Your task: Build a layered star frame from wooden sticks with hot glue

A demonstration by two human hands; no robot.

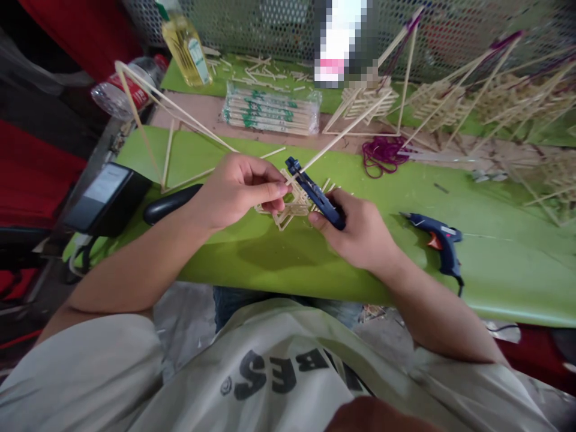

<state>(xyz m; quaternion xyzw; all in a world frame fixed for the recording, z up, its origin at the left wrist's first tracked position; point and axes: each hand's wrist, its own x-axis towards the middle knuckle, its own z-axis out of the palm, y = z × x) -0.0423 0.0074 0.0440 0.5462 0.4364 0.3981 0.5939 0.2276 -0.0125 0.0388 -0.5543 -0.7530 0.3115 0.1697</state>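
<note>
Nearest to us is our pale T-shirt (288,354) with dark lettering, on the near side of the blue cutters (320,201). Our right hand (357,227) wraps its fingers round the handles of the cutters. Left of the cutters, our left hand (236,193) pinches a thin wooden stick (342,134) near one end between thumb and forefinger, the other fingers curled; the stick crosses the head of the cutters and slants away beyond it to the right, though we cannot tell whether the blades touch it. Beneath the cutters we see a small stick lattice (297,208) on the green table (270,258). A glue gun (444,239) lies to the right of the cutters, purple string (382,156) lies beyond them to the right, a wrapped bundle of sticks (272,113) straight beyond, and a bottle of yellow liquid (185,51) farther off to the left
</note>
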